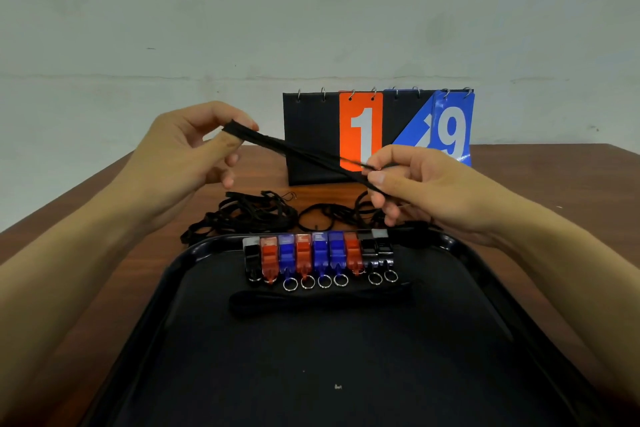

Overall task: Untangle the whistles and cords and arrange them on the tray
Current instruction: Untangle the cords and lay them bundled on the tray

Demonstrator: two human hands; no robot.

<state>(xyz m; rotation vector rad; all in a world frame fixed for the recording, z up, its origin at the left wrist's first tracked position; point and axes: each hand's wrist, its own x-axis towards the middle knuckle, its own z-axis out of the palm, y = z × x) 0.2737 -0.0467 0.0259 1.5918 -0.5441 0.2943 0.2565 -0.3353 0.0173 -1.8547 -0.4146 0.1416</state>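
Note:
A black cord [298, 149], folded into a flat bundle, is stretched in the air between my hands. My left hand [187, 156] pinches its upper left end and my right hand [415, 184] pinches its lower right end. Below them a black tray [194, 340] carries a row of several whistles [320, 256], red, blue and black, with metal rings toward me. One folded black cord [322, 298] lies on the tray in front of that row. Beyond the tray's far rim, tangled black cords [249, 215] and more loops [332, 215] lie on the table.
A flip scoreboard [377, 135] showing an orange 1 and a blue 9 stands at the back of the brown wooden table [114, 270]. A pale wall rises behind it.

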